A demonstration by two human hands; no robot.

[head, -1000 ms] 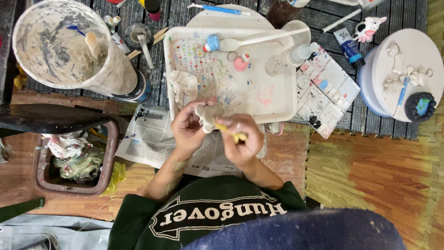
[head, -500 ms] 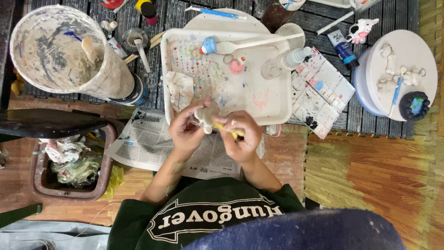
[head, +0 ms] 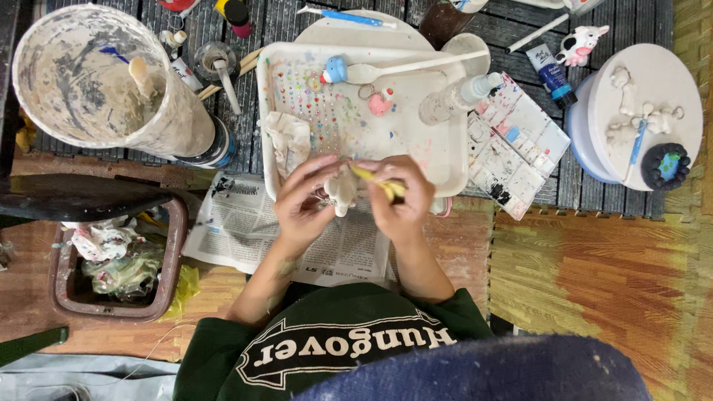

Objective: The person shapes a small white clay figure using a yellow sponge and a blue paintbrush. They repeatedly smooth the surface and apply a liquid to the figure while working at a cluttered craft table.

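Landmark: white tray (head: 453, 160), dotted with paint spots. Inside it, a crumpled tissue (head: 290, 139) at left, a pink figurine (head: 381, 103) near the middle, a blue-headed spoon (head: 401, 68) along the top. Left of tray, a large paint-smeared bucket (head: 96, 78). Right of tray, touching its edge, a palette (head: 516, 145); farther right, a round white stand (head: 646, 111). Below tray, newspaper (head: 252, 230). Far lower left, a brown bin (head: 119, 260) of scraps.

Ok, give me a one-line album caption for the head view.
Left hand holds a small white figurine while right hand works it with a yellow tool over a paint-spattered tray.
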